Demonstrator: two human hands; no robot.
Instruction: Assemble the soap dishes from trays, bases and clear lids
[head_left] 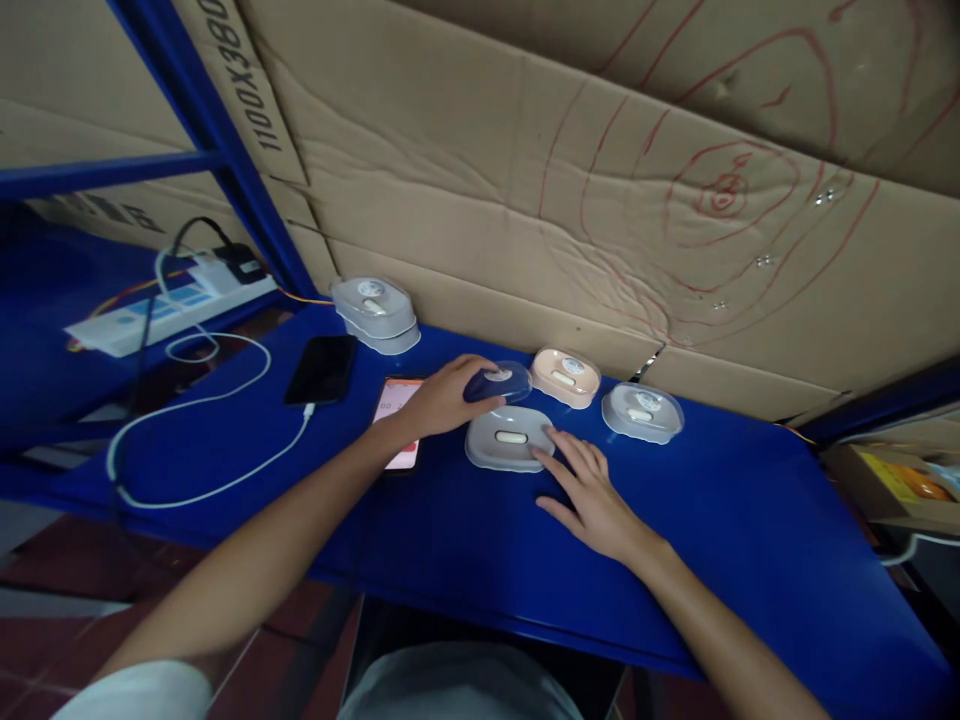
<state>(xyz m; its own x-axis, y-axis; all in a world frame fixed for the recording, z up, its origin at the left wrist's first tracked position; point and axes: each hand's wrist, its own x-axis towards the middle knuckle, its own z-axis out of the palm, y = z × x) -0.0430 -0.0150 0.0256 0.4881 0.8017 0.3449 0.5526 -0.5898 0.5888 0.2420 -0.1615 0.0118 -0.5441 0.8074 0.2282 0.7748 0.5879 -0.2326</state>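
Note:
My left hand (pixel 442 397) is closed around a dark blue oval soap-dish-like piece (pixel 504 382) at the middle of the blue table (pixel 735 520). Just in front of it lies a grey oval tray (pixel 504 440) with a small white insert. My right hand (pixel 589 490) rests flat on the table with fingers spread, fingertips touching the grey tray's right rim. A pink oval dish (pixel 566 376) and a pale grey oval dish (pixel 643 411) stand to the right, against the cardboard wall.
A stack of pale oval dishes (pixel 375 312) stands at the back left. A black phone (pixel 322 368) with a white cable (pixel 187 440) lies left, a lit phone (pixel 397 420) under my left wrist. A power strip (pixel 165 305) sits farther left. Cardboard (pixel 600 180) walls the back.

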